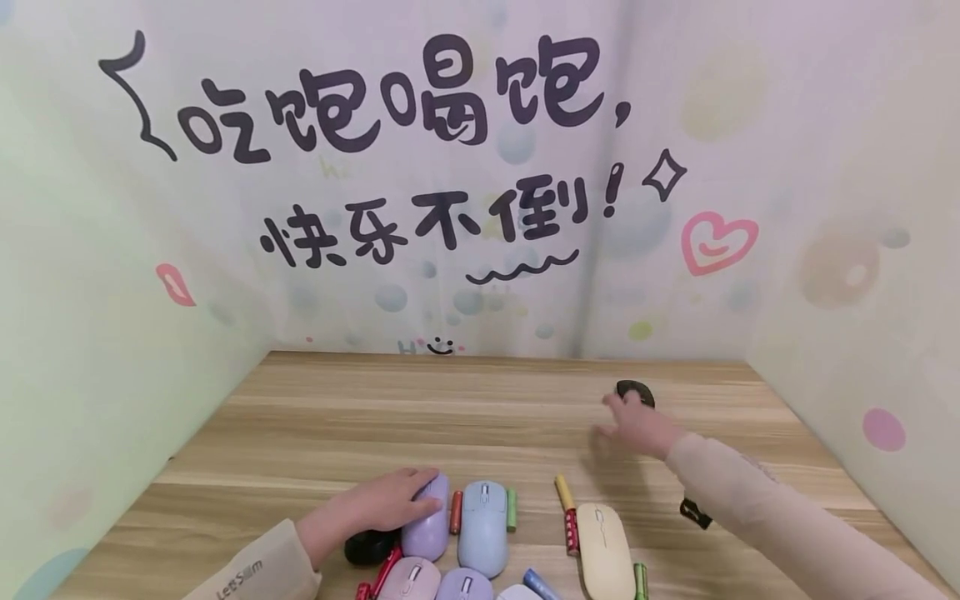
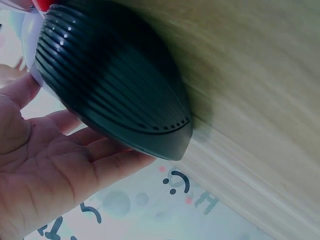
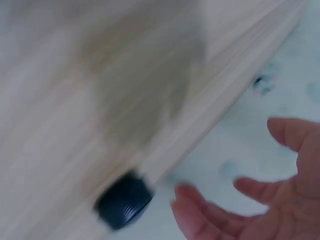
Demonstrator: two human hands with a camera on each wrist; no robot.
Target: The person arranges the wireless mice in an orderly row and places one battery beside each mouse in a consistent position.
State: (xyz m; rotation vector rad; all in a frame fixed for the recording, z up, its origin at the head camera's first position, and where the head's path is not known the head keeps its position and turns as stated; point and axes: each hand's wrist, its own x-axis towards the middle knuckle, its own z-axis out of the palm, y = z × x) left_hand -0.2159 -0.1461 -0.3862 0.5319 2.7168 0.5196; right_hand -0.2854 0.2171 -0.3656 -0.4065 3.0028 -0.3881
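My left hand (image 1: 378,504) lies over a purple mouse (image 1: 426,525), its fingers on the top and side of it. Beneath that hand is a black mouse (image 1: 371,547), which looks ribbed and dark in the left wrist view (image 2: 115,75), with the fingers (image 2: 120,162) alongside. My right hand (image 1: 643,427) is held above the table near a dark mouse (image 1: 636,392) at the back right, fingers spread and holding nothing. In the right wrist view the dark mouse (image 3: 123,200) is apart from the blurred fingertips.
A light blue mouse (image 1: 483,529) stands between a red battery (image 1: 457,512) and a green battery (image 1: 512,510). Right of them are a cream mouse (image 1: 606,550) and a yellow battery (image 1: 564,492). A black object (image 1: 696,513) lies beneath the right forearm. More mice line the front edge.
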